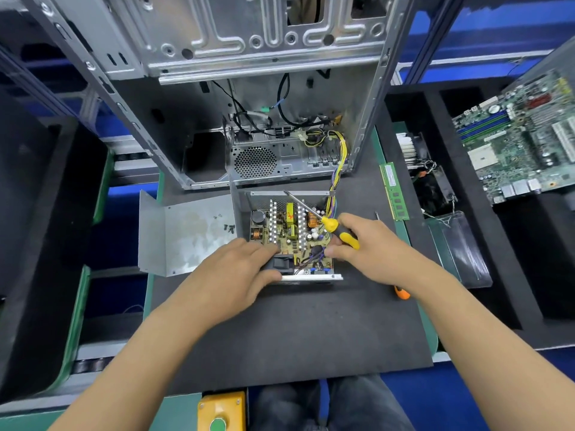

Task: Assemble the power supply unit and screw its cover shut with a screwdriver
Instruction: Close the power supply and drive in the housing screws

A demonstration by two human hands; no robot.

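Observation:
The open power supply unit (291, 231) lies on the black mat, its circuit board with coils and heat sinks exposed. Its grey metal cover (186, 234) lies flat to the left, with a few small screws (229, 228) on it. My left hand (236, 269) rests on the unit's near left corner, fingers over the black socket block. My right hand (370, 244) grips a yellow-and-black screwdriver (336, 228); its shaft points up-left over the board, and the fingertips touch the unit's right side. A yellow and purple wire bundle (337, 172) runs from the unit into the computer case.
An open computer case (249, 88) stands just behind the unit. A green RAM stick (394, 191) and a second, orange-handled tool (402, 293) lie right of my hand. Black foam trays at right hold a motherboard (516, 138) and a cooler. A yellow button box (221, 410) sits at the near edge.

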